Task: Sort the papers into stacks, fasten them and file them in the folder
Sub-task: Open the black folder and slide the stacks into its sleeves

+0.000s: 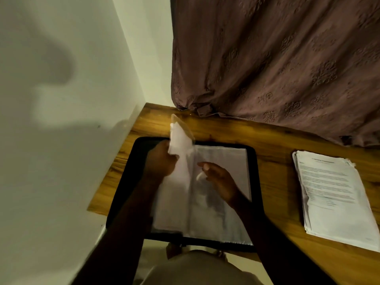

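my left grip (162,160) pinched a lifted sleeve (180,140) of the folder (255,182); my right grip (219,179) hung open, nearer the papers (333,194) lying well right on the desk (273,161), long axis near-to-far.

A black folder (254,171) with clear sleeves lies on a warm brown wood-grain bench (277,138). White papers (337,194) carry dark printed lines. A mauve curtain (277,58) shows an embossed floral pattern.

Wooden table (277,140), glossy plastic sleeves (222,159), embossed cloth curtain (277,58).
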Demonstrator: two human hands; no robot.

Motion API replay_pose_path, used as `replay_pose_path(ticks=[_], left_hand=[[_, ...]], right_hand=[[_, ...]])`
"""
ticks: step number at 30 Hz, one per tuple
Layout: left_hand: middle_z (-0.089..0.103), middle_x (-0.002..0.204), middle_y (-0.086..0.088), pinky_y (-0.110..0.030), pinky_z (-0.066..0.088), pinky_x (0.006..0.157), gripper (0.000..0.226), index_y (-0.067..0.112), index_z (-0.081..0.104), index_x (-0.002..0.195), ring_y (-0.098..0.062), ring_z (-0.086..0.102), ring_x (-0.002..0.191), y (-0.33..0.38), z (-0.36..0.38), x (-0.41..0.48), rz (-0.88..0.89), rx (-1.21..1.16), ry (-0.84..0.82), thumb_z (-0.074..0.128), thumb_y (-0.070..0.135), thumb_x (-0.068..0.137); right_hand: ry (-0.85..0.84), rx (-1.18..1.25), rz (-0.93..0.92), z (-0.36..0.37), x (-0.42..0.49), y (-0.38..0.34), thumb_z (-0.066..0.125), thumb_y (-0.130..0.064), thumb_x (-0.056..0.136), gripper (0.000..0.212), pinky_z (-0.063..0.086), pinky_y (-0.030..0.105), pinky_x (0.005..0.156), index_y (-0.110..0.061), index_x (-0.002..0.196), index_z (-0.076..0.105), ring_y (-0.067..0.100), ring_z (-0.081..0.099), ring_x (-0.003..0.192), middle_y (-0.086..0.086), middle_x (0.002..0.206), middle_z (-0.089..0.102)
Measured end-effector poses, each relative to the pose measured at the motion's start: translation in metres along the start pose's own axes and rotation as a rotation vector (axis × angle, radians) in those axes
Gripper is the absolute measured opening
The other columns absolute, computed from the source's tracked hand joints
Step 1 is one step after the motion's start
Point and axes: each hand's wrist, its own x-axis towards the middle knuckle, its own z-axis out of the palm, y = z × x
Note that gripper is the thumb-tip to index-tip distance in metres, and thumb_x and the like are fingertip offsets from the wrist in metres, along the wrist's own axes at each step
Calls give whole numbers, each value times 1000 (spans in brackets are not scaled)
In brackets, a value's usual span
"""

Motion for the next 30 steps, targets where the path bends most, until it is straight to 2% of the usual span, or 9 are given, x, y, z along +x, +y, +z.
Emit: replay_pose_path(ticks=[3,6,9,11,13,17,20,27,30], left_hand=[[64,128,-13,-46,50,99,41,9,59,131,-35,60,116,-25,-30,10,-73,6,27,68,16,92],[65,122,-15,-47,53,96,39,7,59,127,-39,63,110,-53,-48,20,-161,29,41,69,10,90],[64,121,-21,-47,52,94,36,4,59,122,-42,62,109,-81,-50,27,-218,108,73,70,11,89],[62,123,-22,-47,48,95,35,3,54,125,-42,59,114,-96,-38,29,-231,220,118,64,15,93],[57,129,-22,-48,47,96,43,4,47,134,-43,56,118,-108,-19,28,-204,307,151,60,17,95],[42,150,-30,-56,43,106,63,0,39,150,-49,44,136,-135,28,28,78,412,162,58,27,97],[32,158,-25,-54,32,115,62,1,35,153,-44,30,146,-146,54,29,191,444,76,31,39,104],[17,165,-18,-51,19,123,81,9,21,159,-36,12,153,-163,69,35,137,424,-33,-7,57,100],[19,165,-17,-50,21,123,70,11,20,159,-35,15,153,-166,70,37,130,447,-17,6,52,104]], right_hand=[[-139,-573,-74,12,10,20,52,-42,101,48,26,31,120,-34,148,44,16,30,148,-3,162,30],[-283,-779,-120,35,16,29,43,-51,102,63,17,36,124,-38,158,17,15,6,154,-5,169,-2],[-327,-1057,-241,65,23,33,27,-62,98,70,11,45,126,-37,160,4,22,-6,155,0,168,-14],[-345,-1171,-303,81,28,35,12,-68,90,79,6,46,124,-33,160,4,27,-9,154,5,167,-15],[-361,-1230,-330,94,34,40,10,-68,88,80,4,48,124,-32,160,3,31,-11,154,8,167,-16],[-317,-1301,-355,111,44,57,25,-58,96,73,8,55,124,-32,160,1,36,-6,154,13,167,-9],[-169,-1257,-378,117,47,67,40,-50,99,74,18,56,122,-24,161,9,36,6,154,16,167,6],[-116,-1296,-341,123,52,81,34,-55,100,74,14,52,124,-15,160,17,32,9,154,16,167,10],[-122,-1297,-340,124,54,82,34,-56,100,73,14,52,124,-16,160,19,32,10,154,16,167,11]])
